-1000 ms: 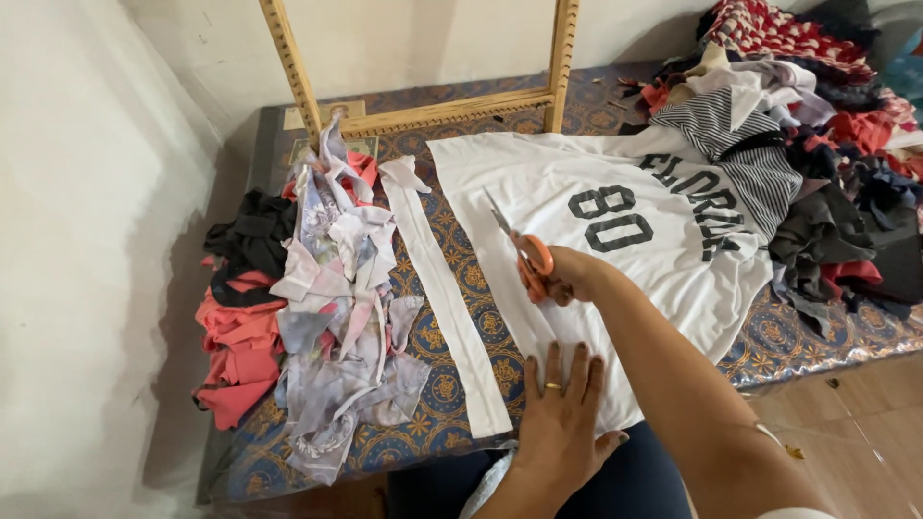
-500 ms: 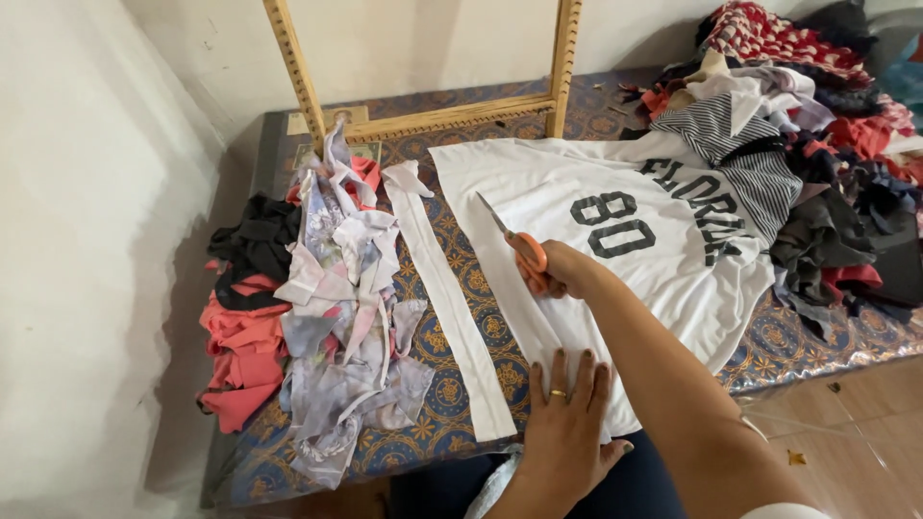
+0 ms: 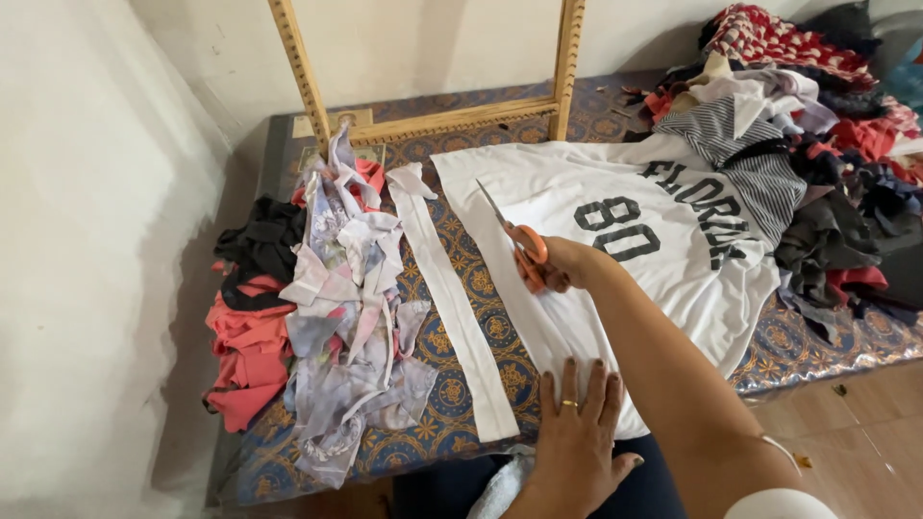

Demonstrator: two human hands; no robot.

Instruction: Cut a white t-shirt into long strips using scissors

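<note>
- Your right hand (image 3: 567, 264) is wrapped around the orange-handled scissors (image 3: 514, 240), with the blades open over the white shirt (image 3: 663, 259) near its left edge.
- Your left hand (image 3: 577, 437) lies flat, fingers spread, pinning the shirt's near hem. It holds nothing.
- The shirt is spread across the patterned table cover (image 3: 461, 404), in the middle.
- A long white strip (image 3: 452, 308) lies just left of it, next to a pile of cut scraps (image 3: 336, 327).
- Clothes heap (image 3: 817, 144) sits on the right, and a wooden frame (image 3: 433, 115) stands at the back.
</note>
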